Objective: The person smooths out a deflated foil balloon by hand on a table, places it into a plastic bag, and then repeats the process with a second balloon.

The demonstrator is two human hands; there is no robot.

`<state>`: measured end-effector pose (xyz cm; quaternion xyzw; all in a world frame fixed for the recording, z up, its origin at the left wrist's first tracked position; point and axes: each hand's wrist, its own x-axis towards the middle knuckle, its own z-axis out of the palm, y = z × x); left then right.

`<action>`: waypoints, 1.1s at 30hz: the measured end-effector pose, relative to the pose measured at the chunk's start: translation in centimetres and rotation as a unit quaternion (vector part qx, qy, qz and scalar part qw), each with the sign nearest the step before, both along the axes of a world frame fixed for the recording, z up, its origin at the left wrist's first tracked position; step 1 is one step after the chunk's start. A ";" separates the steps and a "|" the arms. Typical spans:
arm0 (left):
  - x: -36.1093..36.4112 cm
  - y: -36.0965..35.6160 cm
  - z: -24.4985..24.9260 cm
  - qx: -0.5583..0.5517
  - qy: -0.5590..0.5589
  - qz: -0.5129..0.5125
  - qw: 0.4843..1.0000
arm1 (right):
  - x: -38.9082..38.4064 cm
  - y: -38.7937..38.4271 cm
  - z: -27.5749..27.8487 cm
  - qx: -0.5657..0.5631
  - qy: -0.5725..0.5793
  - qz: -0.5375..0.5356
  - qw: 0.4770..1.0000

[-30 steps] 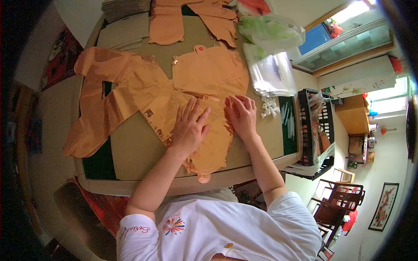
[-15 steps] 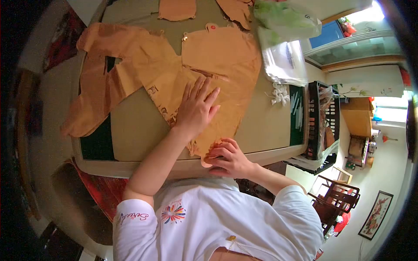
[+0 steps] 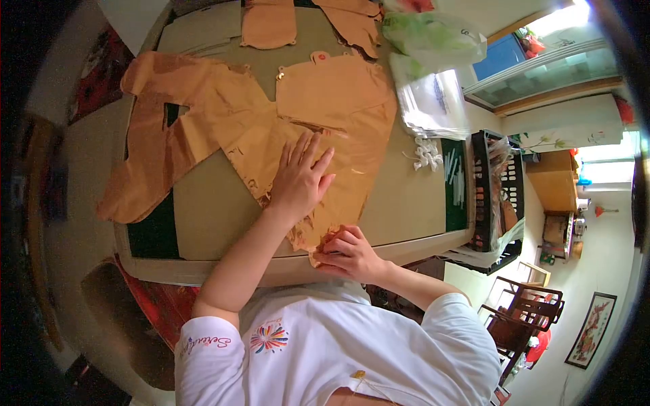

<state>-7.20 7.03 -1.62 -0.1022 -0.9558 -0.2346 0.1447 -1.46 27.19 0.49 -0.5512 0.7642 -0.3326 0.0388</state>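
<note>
A large copper-coloured foil sheet (image 3: 352, 155), shaped like a flat balloon, lies across the table. My left hand (image 3: 296, 179) rests palm down on its middle, fingers spread, near a crease. At the table's front edge, the fingers of my right hand (image 3: 349, 256) are bent around the crumpled lower end of the foil. A small tab sticks out beside them, and the fingertips are partly hidden in the folds. Another tab with a red dot (image 3: 322, 57) shows at the foil's top.
More foil pieces (image 3: 269, 24) lie at the back. Clear plastic sleeves (image 3: 433, 101), a green-white bag (image 3: 433, 40), white ties (image 3: 426, 154) and white sticks (image 3: 455, 177) are on the right. A black basket (image 3: 482, 193) stands at the right edge.
The view has shifted, so the table's contents sit slightly lower and further left. My right fingers have curled more tightly on the foil's end. My left hand remains flat on the foil.
</note>
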 end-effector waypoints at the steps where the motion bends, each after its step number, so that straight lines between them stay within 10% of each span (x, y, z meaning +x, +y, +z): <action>1: 0.0 0.0 0.0 -0.002 0.001 0.001 1.000 | 0.0 -0.1 0.2 -0.002 -0.011 -0.004 1.000; 33: 0.1 0.1 0.2 0.000 -0.005 0.010 1.000 | 0.1 0.7 -1.0 -0.008 0.026 0.036 0.999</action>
